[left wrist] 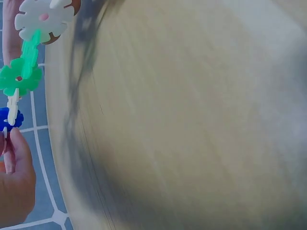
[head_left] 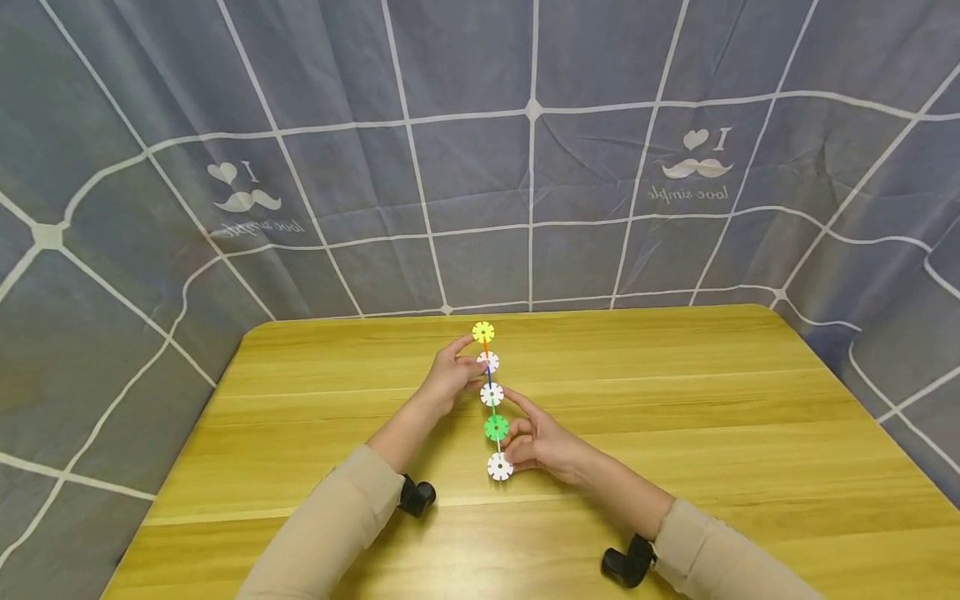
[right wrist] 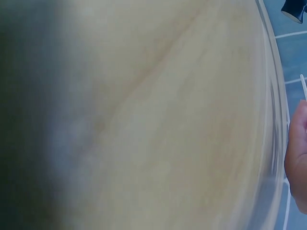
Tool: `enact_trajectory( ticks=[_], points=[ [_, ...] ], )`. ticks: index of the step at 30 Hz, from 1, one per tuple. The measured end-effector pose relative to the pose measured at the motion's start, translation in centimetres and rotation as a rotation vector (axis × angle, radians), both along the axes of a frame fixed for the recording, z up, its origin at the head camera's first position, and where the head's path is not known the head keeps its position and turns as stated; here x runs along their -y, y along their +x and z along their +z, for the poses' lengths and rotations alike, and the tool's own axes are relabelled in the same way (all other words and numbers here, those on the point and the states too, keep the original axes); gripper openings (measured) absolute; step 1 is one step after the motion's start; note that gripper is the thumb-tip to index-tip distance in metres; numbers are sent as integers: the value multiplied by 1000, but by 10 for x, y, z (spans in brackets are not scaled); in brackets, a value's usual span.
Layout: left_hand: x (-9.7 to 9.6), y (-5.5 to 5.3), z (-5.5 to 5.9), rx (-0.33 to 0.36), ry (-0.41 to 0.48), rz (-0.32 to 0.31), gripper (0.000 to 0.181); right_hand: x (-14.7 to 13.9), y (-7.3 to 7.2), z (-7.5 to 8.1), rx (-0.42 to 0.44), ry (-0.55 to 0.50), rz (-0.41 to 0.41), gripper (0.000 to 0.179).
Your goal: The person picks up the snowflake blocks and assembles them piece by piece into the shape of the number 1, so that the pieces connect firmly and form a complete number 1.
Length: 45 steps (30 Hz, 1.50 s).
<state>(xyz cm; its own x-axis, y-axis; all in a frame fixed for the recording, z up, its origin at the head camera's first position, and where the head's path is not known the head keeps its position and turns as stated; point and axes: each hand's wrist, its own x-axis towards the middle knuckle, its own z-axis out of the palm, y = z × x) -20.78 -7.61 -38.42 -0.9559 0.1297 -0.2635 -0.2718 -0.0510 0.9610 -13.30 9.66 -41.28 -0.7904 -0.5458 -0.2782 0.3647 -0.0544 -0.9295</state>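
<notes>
A straight chain of flat notched plastic discs is held up between both hands over the table. It runs from a yellow disc (head_left: 483, 331) at the far end, through white and green (head_left: 497, 428) discs, to a white disc (head_left: 500, 468) nearest me. Orange, blue, green and white discs sit edge-on as links. My left hand (head_left: 447, 377) grips the far part, its thumb on a white disc and index finger at the yellow one. At the near part, my right hand (head_left: 546, 446) holds the chain, thumb at the last white disc, index finger stretched to the middle white disc (head_left: 492, 395).
A wooden table (head_left: 712, 417) lies under the hands. Grey curtain (head_left: 480, 167) with white lines hangs behind and at both sides. Black wrist cameras are strapped at the left wrist (head_left: 417, 497) and right wrist (head_left: 628, 563).
</notes>
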Motion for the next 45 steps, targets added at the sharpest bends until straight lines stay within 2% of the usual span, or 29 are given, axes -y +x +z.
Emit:
enact_trajectory(
  ticks=[10,16,26,37,41,45],
  points=[
    [-3,-17,-9,-21,-39,31,54,4,-14,0,7,68,-26,91],
    [-3,-23,-20,-35,-34,54,51,7,-18,0,20,117,-38,89],
    [-5,-20,-30,-47,-90,99,44,13,-20,3,-3,226,-37,86],
    [-2,-17,-36,-77,-155,129,36,14,-21,4,-2,241,-42,82],
    [4,-16,-34,-95,-168,120,36,7,-22,5,1,223,-34,77],
    [20,-14,-28,-137,-207,94,36,-8,-22,9,-28,230,-29,67]
  ],
)
